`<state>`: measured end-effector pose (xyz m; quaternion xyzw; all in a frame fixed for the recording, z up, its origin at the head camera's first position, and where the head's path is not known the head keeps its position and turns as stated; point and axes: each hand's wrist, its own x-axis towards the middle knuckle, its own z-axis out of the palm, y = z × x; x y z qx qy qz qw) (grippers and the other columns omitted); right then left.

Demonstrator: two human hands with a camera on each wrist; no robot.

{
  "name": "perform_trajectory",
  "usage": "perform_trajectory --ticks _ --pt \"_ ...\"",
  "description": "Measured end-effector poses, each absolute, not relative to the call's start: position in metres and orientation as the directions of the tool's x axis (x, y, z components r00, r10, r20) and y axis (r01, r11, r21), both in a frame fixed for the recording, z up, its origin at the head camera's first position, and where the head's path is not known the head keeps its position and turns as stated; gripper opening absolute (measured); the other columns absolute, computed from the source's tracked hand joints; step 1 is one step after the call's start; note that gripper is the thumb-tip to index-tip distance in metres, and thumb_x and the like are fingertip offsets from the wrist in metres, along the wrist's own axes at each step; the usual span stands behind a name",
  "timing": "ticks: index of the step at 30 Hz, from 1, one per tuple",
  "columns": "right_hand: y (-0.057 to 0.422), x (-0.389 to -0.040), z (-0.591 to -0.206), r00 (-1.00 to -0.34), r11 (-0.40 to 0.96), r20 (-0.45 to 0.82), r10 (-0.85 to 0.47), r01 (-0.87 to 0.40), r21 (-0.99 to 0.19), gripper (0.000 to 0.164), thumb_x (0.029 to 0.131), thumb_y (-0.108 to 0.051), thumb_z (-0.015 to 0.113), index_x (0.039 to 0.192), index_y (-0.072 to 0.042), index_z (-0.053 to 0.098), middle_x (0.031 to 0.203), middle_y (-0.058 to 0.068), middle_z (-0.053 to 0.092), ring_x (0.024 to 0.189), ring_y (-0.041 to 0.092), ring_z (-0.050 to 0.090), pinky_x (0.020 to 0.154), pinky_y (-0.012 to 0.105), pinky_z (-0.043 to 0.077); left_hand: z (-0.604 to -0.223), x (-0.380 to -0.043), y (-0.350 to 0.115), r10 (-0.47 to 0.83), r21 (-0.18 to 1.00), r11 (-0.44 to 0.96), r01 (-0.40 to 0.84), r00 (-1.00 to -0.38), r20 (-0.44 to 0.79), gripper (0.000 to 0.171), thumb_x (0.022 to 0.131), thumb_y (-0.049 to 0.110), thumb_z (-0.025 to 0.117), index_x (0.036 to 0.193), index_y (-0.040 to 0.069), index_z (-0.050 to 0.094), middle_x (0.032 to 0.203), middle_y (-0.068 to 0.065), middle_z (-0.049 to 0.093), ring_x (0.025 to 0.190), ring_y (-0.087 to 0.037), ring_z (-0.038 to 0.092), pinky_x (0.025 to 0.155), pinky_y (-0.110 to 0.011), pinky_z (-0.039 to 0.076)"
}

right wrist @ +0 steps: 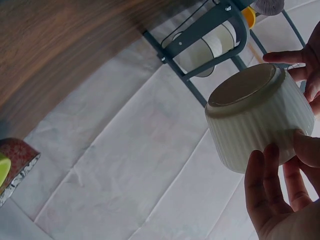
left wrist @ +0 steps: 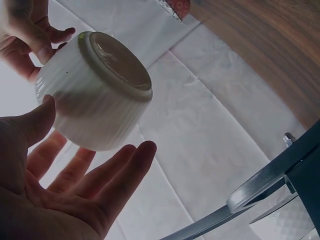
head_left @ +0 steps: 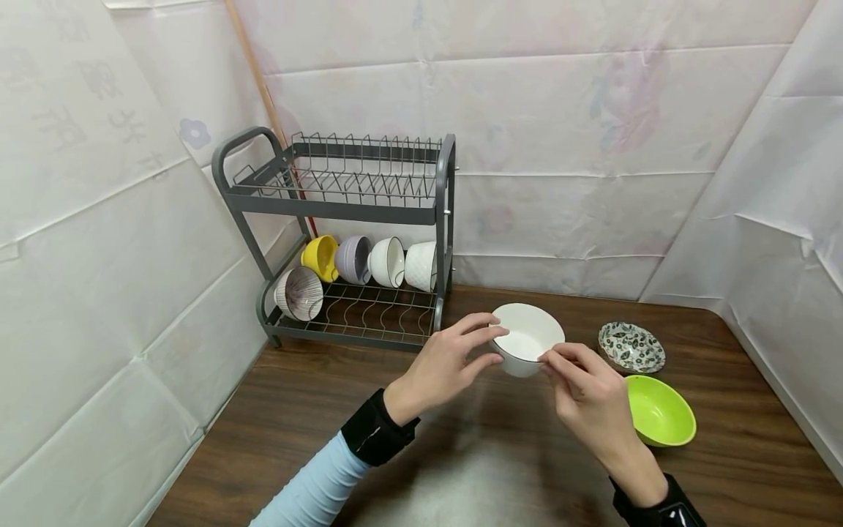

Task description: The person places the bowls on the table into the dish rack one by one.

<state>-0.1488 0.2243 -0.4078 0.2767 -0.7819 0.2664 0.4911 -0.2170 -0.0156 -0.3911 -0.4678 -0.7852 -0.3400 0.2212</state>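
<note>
A white bowl (head_left: 529,331) with a thin dark rim is held up over the table. Fine ribs run down its outer wall, and its base faces the camera in the left wrist view. My right hand (head_left: 589,395) pinches its near right rim between thumb and fingers. On the bowl's other side is my left hand (head_left: 448,362), its fingers spread and fairly straight. The left fingertips overlap the rim in the head view, with the thumb close to the outer wall. In the left wrist view, the longer fingers (left wrist: 122,172) reach past the bowl.
A grey two-tier dish rack (head_left: 336,212) stands at the back left. Its lower tier carries a yellow bowl (head_left: 320,258), a purple bowl (head_left: 353,259), white bowls and a striped bowl (head_left: 299,293). A patterned bowl (head_left: 632,348) and a green bowl (head_left: 661,411) sit on the right.
</note>
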Motion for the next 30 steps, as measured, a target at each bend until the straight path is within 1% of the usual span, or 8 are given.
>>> perform_trajectory --ticks 3,9,14,20,22,25,28,30 --pt "0.221 -0.148 -0.409 -0.375 0.698 0.909 -0.180 -0.700 -0.151 0.034 0.106 -0.029 0.066 0.094 -0.002 0.082 0.093 0.006 0.071 0.072 0.021 0.065 0.062 0.027 0.051 -0.393 -0.217 -0.017 0.587 0.333 0.323 0.886 -0.463 0.664 0.026 0.096 0.017 0.081 0.120 0.010 0.076 0.127 -0.003 0.066 0.110 -0.013 0.067 0.090 -0.025 0.055" --pt "0.217 -0.149 -0.413 -0.374 0.684 0.911 -0.175 -0.711 -0.161 0.034 0.106 -0.029 0.066 0.093 -0.002 0.082 0.093 0.006 0.071 0.072 0.020 0.064 0.063 0.026 0.050 -0.395 -0.217 -0.019 0.578 0.349 0.297 0.889 -0.458 0.675 0.014 0.094 0.014 0.082 0.106 0.010 0.076 0.115 -0.001 0.067 0.101 -0.010 0.066 0.088 -0.021 0.053" --pt "0.215 -0.150 -0.416 -0.384 0.673 0.909 -0.162 -0.717 -0.183 0.033 0.107 -0.029 0.066 0.093 -0.003 0.082 0.094 0.005 0.071 0.073 0.019 0.065 0.065 0.023 0.051 -0.398 -0.219 -0.022 0.567 0.340 0.268 0.901 -0.433 0.701 0.012 0.094 0.015 0.081 0.103 0.010 0.075 0.113 0.000 0.066 0.100 -0.008 0.064 0.088 -0.018 0.052" --pt "0.210 -0.150 -0.420 -0.408 0.649 0.902 -0.139 -0.726 -0.228 0.032 0.106 -0.030 0.067 0.097 -0.004 0.082 0.097 0.005 0.072 0.077 0.020 0.068 0.074 0.014 0.052 -0.400 -0.219 -0.027 0.536 0.292 0.237 0.927 -0.375 0.756 0.012 0.093 0.011 0.083 0.103 0.009 0.076 0.113 -0.002 0.067 0.103 -0.010 0.065 0.091 -0.017 0.052" --pt "0.208 -0.150 -0.421 -0.417 0.634 0.898 -0.136 -0.733 -0.244 0.024 0.103 -0.024 0.071 0.098 -0.004 0.082 0.099 0.006 0.072 0.080 0.020 0.068 0.078 0.012 0.051 -0.400 -0.220 -0.029 0.518 0.278 0.221 0.935 -0.354 0.779 0.013 0.091 0.009 0.084 0.101 0.008 0.076 0.111 -0.003 0.067 0.108 -0.014 0.066 0.096 -0.021 0.053" --pt "0.205 -0.151 -0.422 -0.435 0.617 0.890 -0.136 -0.740 -0.267 0.009 0.092 -0.009 0.080 0.099 -0.005 0.082 0.101 0.006 0.072 0.085 0.021 0.068 0.082 0.012 0.050 -0.401 -0.219 -0.032 0.495 0.269 0.199 0.943 -0.333 0.803 0.013 0.089 0.006 0.085 0.100 0.006 0.078 0.108 -0.004 0.069 0.115 -0.022 0.067 0.104 -0.027 0.051" --pt "0.202 -0.151 -0.424 -0.450 0.605 0.882 -0.141 -0.744 -0.283 0.020 0.081 0.002 0.083 0.100 -0.006 0.082 0.103 0.006 0.072 0.089 0.022 0.068 0.086 0.012 0.050 -0.401 -0.218 -0.037 0.477 0.260 0.185 0.948 -0.318 0.820 0.014 0.087 0.004 0.086 0.099 0.004 0.079 0.107 -0.006 0.070 0.117 -0.029 0.067 0.108 -0.034 0.049" --pt "0.201 -0.151 -0.424 -0.455 0.598 0.878 -0.149 -0.748 -0.287 0.019 0.083 0.000 0.082 0.101 -0.006 0.082 0.105 0.007 0.072 0.092 0.023 0.068 0.089 0.012 0.049 -0.401 -0.218 -0.040 0.471 0.254 0.178 0.951 -0.309 0.826 0.015 0.085 0.002 0.087 0.099 0.003 0.080 0.107 -0.007 0.071 0.118 -0.030 0.068 0.110 -0.038 0.048"
